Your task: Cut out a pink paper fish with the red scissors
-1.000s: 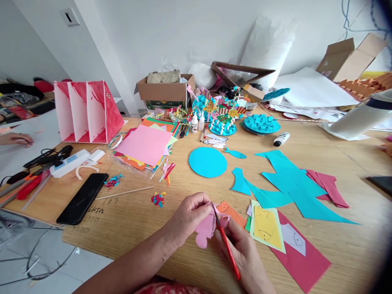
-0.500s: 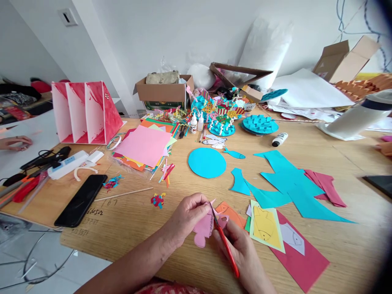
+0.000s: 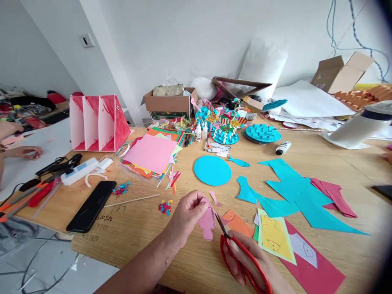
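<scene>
My left hand (image 3: 187, 214) pinches a pink paper fish cut-out (image 3: 207, 221) just above the wooden table (image 3: 134, 228). My right hand (image 3: 254, 265) grips red-handled scissors (image 3: 241, 257), whose blades point up toward the fish's lower edge. A small pink offcut (image 3: 213, 197) lies on the table just beyond the fish. An orange paper fish (image 3: 237, 222) lies to the right of the scissors' tips, next to a yellow sheet with a drawn fish (image 3: 274, 234) on a red sheet (image 3: 315, 267).
A blue paper disc (image 3: 212, 170) and blue scraps (image 3: 294, 192) lie ahead. A stack of coloured paper (image 3: 151, 154), a black phone (image 3: 92, 206), a wooden skewer (image 3: 131, 200) and a power strip (image 3: 80, 170) sit left. Another person's hand (image 3: 26, 152) rests far left.
The scissors have drawn back down and right from the pink fish. A small pink scrap has dropped onto the table. The view has shifted, so everything sits lower and further right.
</scene>
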Motion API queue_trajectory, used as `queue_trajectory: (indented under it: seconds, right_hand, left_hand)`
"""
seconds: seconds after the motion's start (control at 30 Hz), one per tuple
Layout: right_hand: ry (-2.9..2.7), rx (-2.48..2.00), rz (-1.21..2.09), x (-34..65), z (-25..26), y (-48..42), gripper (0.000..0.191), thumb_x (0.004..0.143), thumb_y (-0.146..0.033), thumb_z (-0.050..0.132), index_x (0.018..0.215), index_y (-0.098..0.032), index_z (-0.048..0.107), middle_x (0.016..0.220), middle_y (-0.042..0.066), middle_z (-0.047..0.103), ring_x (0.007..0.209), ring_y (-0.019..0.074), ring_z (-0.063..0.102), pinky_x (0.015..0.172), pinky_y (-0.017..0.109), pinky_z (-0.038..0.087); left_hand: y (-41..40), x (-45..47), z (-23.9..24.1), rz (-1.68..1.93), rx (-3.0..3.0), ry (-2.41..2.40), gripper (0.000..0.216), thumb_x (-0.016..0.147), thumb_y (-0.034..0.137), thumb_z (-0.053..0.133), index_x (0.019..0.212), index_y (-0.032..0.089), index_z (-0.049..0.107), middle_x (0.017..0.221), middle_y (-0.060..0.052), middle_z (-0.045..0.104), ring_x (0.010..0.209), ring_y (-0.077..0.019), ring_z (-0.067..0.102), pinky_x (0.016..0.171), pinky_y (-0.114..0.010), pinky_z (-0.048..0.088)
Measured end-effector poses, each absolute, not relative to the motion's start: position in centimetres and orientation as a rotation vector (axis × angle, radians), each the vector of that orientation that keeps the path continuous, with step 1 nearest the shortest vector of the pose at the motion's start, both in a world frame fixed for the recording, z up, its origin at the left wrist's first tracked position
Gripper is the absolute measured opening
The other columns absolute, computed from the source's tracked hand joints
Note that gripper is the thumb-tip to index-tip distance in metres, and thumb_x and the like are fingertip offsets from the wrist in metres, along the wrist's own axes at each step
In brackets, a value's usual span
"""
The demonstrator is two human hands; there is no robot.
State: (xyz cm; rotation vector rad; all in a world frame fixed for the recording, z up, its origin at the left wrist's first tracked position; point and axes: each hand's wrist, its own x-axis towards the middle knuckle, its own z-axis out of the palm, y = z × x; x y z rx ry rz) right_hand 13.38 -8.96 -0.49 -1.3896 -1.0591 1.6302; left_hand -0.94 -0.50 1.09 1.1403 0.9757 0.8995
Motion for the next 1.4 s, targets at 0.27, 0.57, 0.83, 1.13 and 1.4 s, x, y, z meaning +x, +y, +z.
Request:
queue_trajectory:
  seconds: [0.27, 0.57, 0.83, 1.13, 1.4]
  right_hand:
    - [-1.097, -1.574, 1.506, 14.2, -0.1, -9.0, 0.041, 0.077, -0.056, 0.049, 0.059, -0.021, 0.041, 0.047, -0.006, 0.042, 0.044, 0.0099, 0.037, 0.046, 0.022, 0.027]
    - [-0.925, -1.383, 1.115, 13.5, 0.7, -6.4, 0.032, 0.057, -0.039, 0.074, 0.073, -0.02, 0.053, 0.07, 0.001, 0.063, 0.064, 0.0163, 0.055, 0.053, 0.024, 0.039]
    - [-1.008, -1.313, 1.171, 12.8, 0.9, -2.1, 0.029, 0.058, -0.031, 0.072, 0.067, -0.022, 0.045, 0.054, -0.008, 0.051, 0.049, 0.0111, 0.049, 0.046, 0.022, 0.036]
    - [-1.103, -1.307, 1.271, 12.8, 2.0, 0.3, 0.027, 0.055, -0.024, 0.071, 0.065, -0.02, 0.046, 0.054, -0.007, 0.051, 0.047, 0.0089, 0.045, 0.043, 0.021, 0.031]
    - [-1.031, -1.255, 1.221, 11.9, 0.9, 1.9, 0.027, 0.059, -0.028, 0.07, 0.064, -0.02, 0.045, 0.055, -0.009, 0.045, 0.049, 0.0078, 0.039, 0.046, 0.02, 0.03]
  left_hand:
    - [-0.1, -1.4, 1.1, 1.001, 1.08, 0.917, 0.02, 0.071, 0.028, 0.057, 0.064, 0.017, 0.043, 0.056, 0.006, 0.04, 0.053, -0.0074, 0.034, 0.052, -0.02, 0.027]
    - [0.5, -0.7, 0.7, 1.008, 1.028, 0.82, 0.021, 0.069, 0.028, 0.061, 0.064, 0.017, 0.045, 0.06, 0.005, 0.042, 0.056, -0.0074, 0.038, 0.056, -0.019, 0.031]
    - [1.9, 0.6, 0.3, 1.029, 0.996, 0.723, 0.018, 0.066, 0.026, 0.063, 0.065, 0.017, 0.047, 0.062, 0.004, 0.046, 0.059, -0.009, 0.043, 0.059, -0.021, 0.034]
    - [3.9, -0.6, 0.1, 1.077, 1.05, 0.687, 0.02, 0.071, 0.03, 0.06, 0.061, 0.015, 0.05, 0.058, 0.004, 0.043, 0.057, -0.0084, 0.041, 0.058, -0.02, 0.034]
    - [4.8, -1.9, -0.4, 1.222, 0.763, 0.724, 0.025, 0.08, 0.037, 0.047, 0.072, 0.015, 0.056, 0.069, -0.003, 0.057, 0.067, -0.0137, 0.052, 0.066, -0.026, 0.041]
